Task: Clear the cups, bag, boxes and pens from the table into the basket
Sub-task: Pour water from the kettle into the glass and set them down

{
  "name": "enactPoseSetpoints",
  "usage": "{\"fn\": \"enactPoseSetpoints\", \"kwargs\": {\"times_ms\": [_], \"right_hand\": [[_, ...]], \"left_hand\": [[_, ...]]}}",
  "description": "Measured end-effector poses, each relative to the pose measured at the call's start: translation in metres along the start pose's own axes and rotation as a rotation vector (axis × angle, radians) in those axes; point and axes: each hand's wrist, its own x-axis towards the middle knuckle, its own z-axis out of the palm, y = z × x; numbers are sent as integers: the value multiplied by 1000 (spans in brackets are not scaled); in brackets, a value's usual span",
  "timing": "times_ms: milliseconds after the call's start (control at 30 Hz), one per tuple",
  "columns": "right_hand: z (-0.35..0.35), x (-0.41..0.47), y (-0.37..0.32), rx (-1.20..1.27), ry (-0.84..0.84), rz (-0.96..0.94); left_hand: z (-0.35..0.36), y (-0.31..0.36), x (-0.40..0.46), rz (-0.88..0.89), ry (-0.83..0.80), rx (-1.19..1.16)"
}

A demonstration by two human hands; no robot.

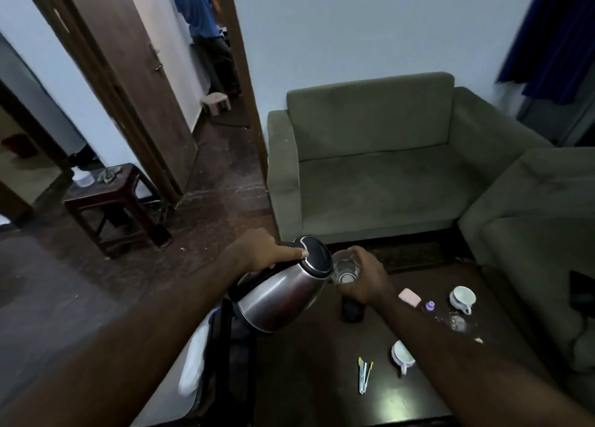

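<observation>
My left hand (260, 252) grips the black handle of a steel kettle (280, 294), tilted with its lid toward a clear glass (346, 267) that my right hand (365, 276) holds above the dark table (322, 378). On the table lie a white cup (462, 298) at the right, a second white cup (401, 355) partly behind my right forearm, pens (364, 374) with yellow tips, a pink box (409, 297), a small purple item (430, 305) and a dark object (352, 312) under my right hand. No basket is clearly visible.
A green sofa (380, 175) stands behind the table and another sofa (541, 233) at the right. A small wooden side table (112, 198) stands at the left by an open door (128, 72). A person in a blue shirt (196, 7) stands beyond the doorway. White fabric (196, 355) lies left of the table.
</observation>
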Motion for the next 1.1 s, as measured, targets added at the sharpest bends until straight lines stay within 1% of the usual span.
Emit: {"fn": "enactPoseSetpoints", "kwargs": {"times_ms": [67, 167, 300, 400, 533, 667, 900, 1100], "right_hand": [[-5, 1, 7, -3, 3, 18], [-11, -1, 10, 14, 14, -4], [-15, -3, 11, 26, 24, 13], [-15, -6, 9, 52, 39, 27], [-15, -8, 9, 90, 41, 25], [-13, -7, 13, 97, 31, 23], [-14, -6, 14, 31, 30, 59], [-10, -9, 22, 13, 45, 54]], "left_hand": [[-1, 13, 5, 26, 3, 18], [-2, 33, 11, 76, -10, 78], [-3, 53, 17, 50, -8, 210], [-1, 60, 20, 74, -19, 263], [1, 68, 20, 92, -37, 278], [2, 72, 20, 98, -20, 303], [-1, 70, 18, 96, -37, 347], [-8, 73, 16, 81, -54, 385]]}}
